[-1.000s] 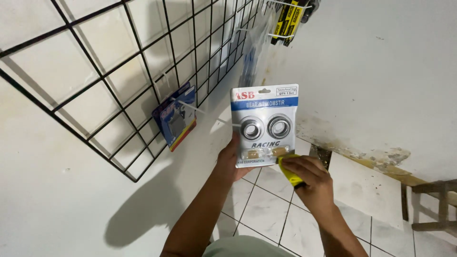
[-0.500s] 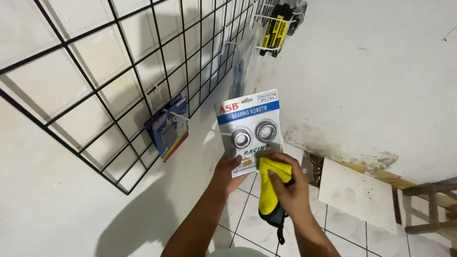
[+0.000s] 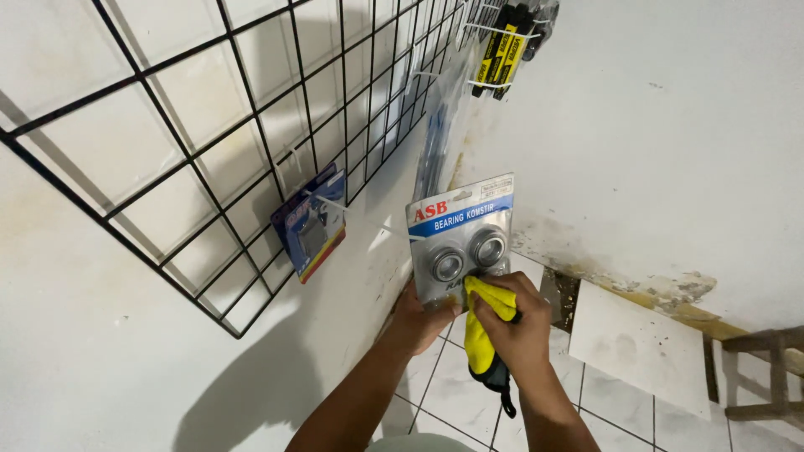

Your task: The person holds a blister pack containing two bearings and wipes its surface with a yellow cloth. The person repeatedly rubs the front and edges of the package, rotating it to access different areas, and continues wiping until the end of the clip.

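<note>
My left hand (image 3: 417,319) grips the lower edge of a blister pack (image 3: 459,238), a grey card with a blue stripe and two round metal bearings under clear plastic. It is held upright in front of the wall corner. My right hand (image 3: 517,328) is closed on a yellow cloth (image 3: 481,328) and presses it against the lower front of the pack, just below the bearings. A dark strap hangs down from the cloth near my wrist.
A black wire grid panel (image 3: 251,125) leans on the white wall at left, with a blue packaged part (image 3: 308,223) hanging from a hook. Yellow-and-black packs (image 3: 502,50) hang at the top. White floor tiles (image 3: 636,343) and a wooden stool (image 3: 766,372) lie below right.
The pack has dropped lower and nearer the wall corner. My right hand has brought the yellow cloth up from below the pack onto its front.
</note>
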